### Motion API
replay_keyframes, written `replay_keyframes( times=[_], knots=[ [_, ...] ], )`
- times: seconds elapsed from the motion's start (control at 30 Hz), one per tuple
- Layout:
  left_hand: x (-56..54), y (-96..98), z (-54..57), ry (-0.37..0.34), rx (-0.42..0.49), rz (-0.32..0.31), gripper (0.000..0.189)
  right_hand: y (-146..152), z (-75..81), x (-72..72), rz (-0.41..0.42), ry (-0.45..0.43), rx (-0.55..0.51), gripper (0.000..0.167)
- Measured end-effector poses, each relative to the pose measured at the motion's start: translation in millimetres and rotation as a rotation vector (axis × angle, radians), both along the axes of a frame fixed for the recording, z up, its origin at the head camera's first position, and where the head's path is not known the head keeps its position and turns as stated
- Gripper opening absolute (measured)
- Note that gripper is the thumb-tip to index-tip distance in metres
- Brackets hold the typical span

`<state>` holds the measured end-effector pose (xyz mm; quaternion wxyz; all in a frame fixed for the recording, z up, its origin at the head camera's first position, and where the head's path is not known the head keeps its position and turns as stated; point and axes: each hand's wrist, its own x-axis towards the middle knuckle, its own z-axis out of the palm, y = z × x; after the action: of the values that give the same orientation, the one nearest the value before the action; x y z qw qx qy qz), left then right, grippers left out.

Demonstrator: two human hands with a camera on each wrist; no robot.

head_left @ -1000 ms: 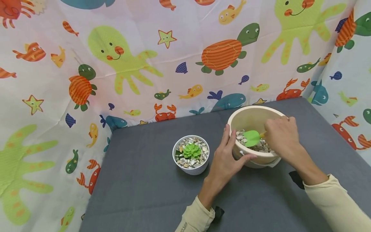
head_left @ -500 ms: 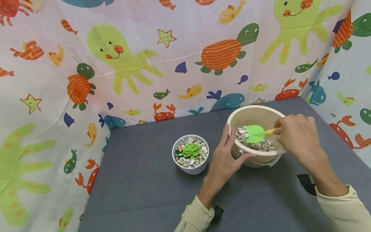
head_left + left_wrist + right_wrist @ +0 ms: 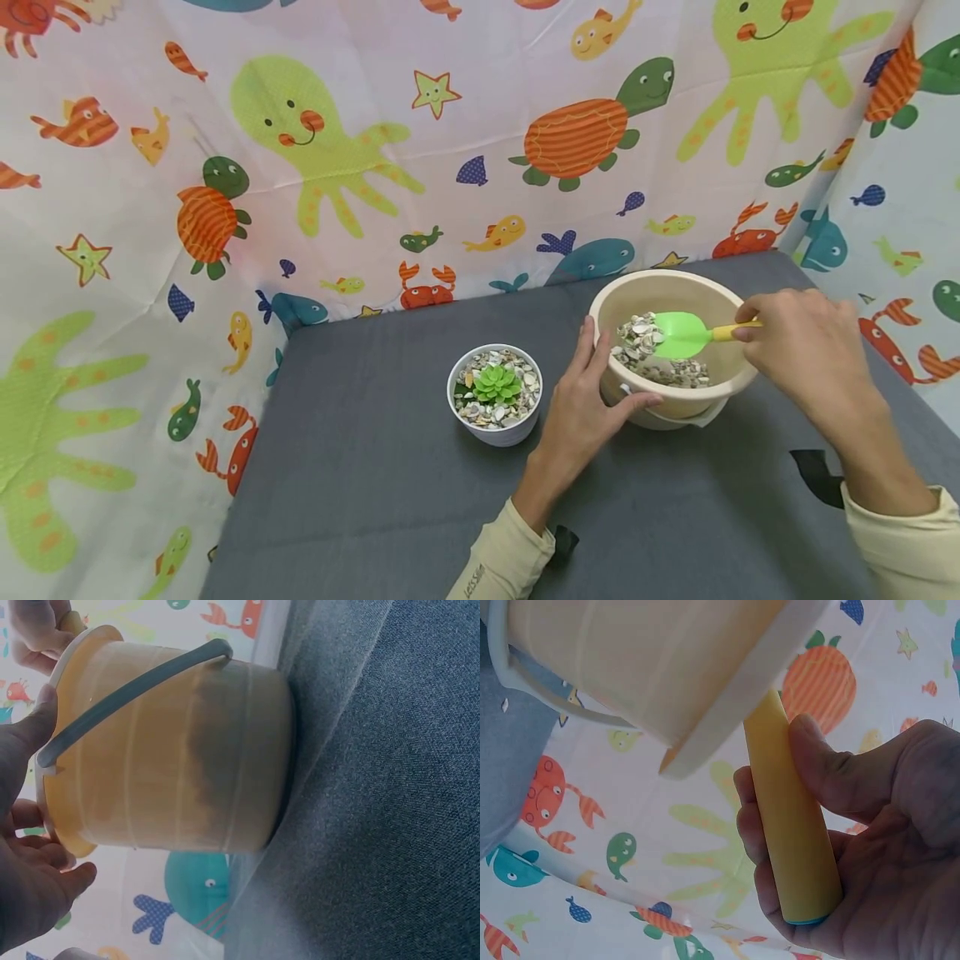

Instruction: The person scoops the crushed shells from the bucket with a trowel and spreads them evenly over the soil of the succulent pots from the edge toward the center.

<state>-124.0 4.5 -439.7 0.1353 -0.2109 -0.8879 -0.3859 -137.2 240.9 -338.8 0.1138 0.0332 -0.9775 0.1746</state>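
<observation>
A cream bucket (image 3: 693, 406) with a white handle (image 3: 135, 694) stands at the table's right side. My left hand (image 3: 577, 412) grips its rim at the near left, thumb and fingers spread along the edge. With my right hand (image 3: 813, 354) I hold a toy shovel by its yellow handle (image 3: 791, 817), fingers wrapped round it. The shovel's green blade (image 3: 681, 335) is inside the bucket's mouth, close over the contents, with small shells and pebbles (image 3: 641, 333) at its tip. More shells and pebbles (image 3: 682, 375) lie in the bucket.
Left of the bucket stands a white pot (image 3: 502, 435) filled with pebbles, with a green succulent (image 3: 497, 385) in its middle. A grey cloth (image 3: 360, 467) covers the table. Behind and beside it hangs a sea-animal patterned curtain (image 3: 480, 217).
My right hand has moved right and drawn back, lifting the shovel from the shells so that more of its blade and handle shows. My left hand has stayed at the rim.
</observation>
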Motion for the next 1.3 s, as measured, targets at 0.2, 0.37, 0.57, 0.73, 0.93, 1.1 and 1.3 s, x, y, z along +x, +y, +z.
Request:
replay_keyframes(
  times=[0.2, 0.37, 0.57, 0.73, 0.93, 1.1, 1.3],
  knots=[
    [-0.3, 0.0, 0.6, -0.008, 0.009, -0.002, 0.098, 2, 7.2, 5.2, 0.002, 0.009, -0.012, 0.024],
    [0.8, -2.3, 1.5, -0.020, 0.012, -0.006, 0.097, -2, 13.5, 10.7, -0.021, 0.000, -0.004, 0.022],
    [2.0, -11.9, 7.7, 0.023, 0.023, -0.003, 0.095, -6, 20.3, 16.0, -0.019, -0.001, 0.014, 0.019],
    [5.2, -19.7, 12.7, 0.053, 0.019, 0.003, 0.095, -8, 23.9, 18.7, -0.012, 0.003, -0.007, 0.019],
    [9.7, -28.3, 16.1, 0.057, 0.020, 0.050, 0.095, -11, 25.8, 19.5, 0.006, 0.018, -0.020, 0.020],
    [12.4, -36.7, 17.1, 0.060, 0.013, 0.093, 0.094, -16, 27.2, 20.0, 0.025, 0.027, -0.033, 0.019],
    [13.7, -44.2, 18.3, 0.063, 0.041, 0.109, 0.095, -23, 31.6, 21.4, 0.063, 0.045, -0.040, 0.015]
  ],
)
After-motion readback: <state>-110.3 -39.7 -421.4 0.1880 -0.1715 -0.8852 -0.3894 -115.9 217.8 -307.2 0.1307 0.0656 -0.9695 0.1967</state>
